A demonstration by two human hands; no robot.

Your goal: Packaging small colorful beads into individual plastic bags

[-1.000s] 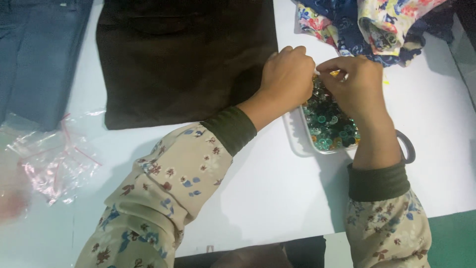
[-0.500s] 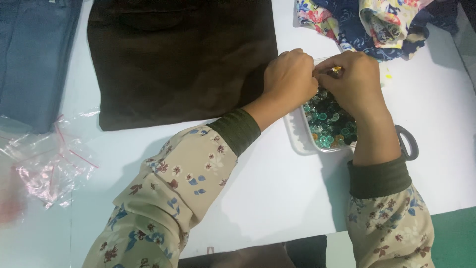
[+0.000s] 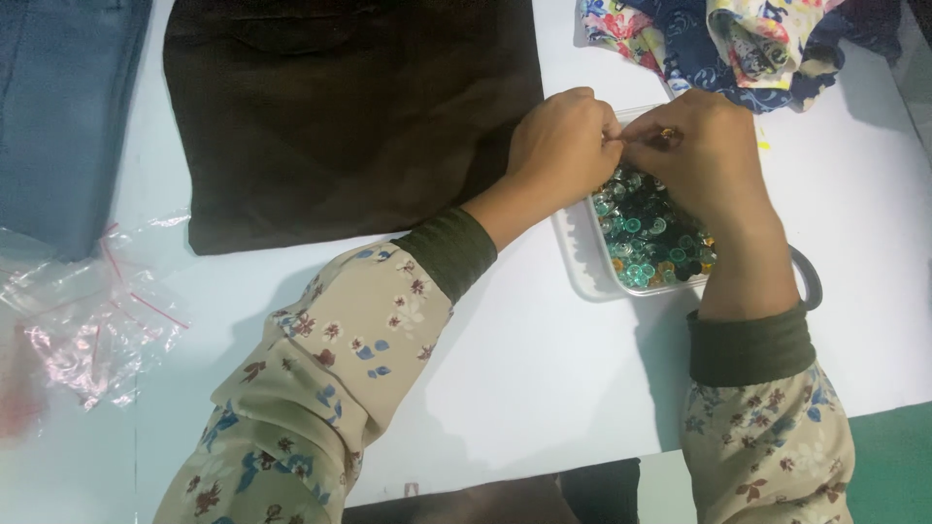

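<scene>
1. My left hand (image 3: pixel 563 146) and right hand (image 3: pixel 704 160) meet fingertip to fingertip above the far end of the clear plastic tray (image 3: pixel 581 267). Both are curled tight, pinching one small yellowish item (image 3: pixel 666 133) between them. It is too small and too covered by my fingers to tell what it is, or which way its long axis runs.
2. The tray is a shallow rectangle, with its long axis running away from me and tilted slightly to the left at the far end. It holds a heap of small buttons (image 3: pixel 650 238), mostly green and teal, with a few amber ones at the near edge.
3. My right wrist crosses the tray's right side and hides that rim. A dark curved loop (image 3: pixel 812 277) shows just right of the tray, partly under my forearm.
4. Left of the tray, touching my left hand, lies a flat dark brown garment (image 3: pixel 340 116). Further left of that is folded blue denim (image 3: pixel 63 107).
5. Beyond the tray sits a bunched floral fabric (image 3: pixel 738 39) in blue, cream and red.
6. Well left of the tray, near my side, lie crumpled clear zip bags (image 3: pixel 87 320) with red seal strips.
7. Everything rests on a white table (image 3: pixel 544 378). A green floor (image 3: pixel 893 456) shows past its near right corner.
</scene>
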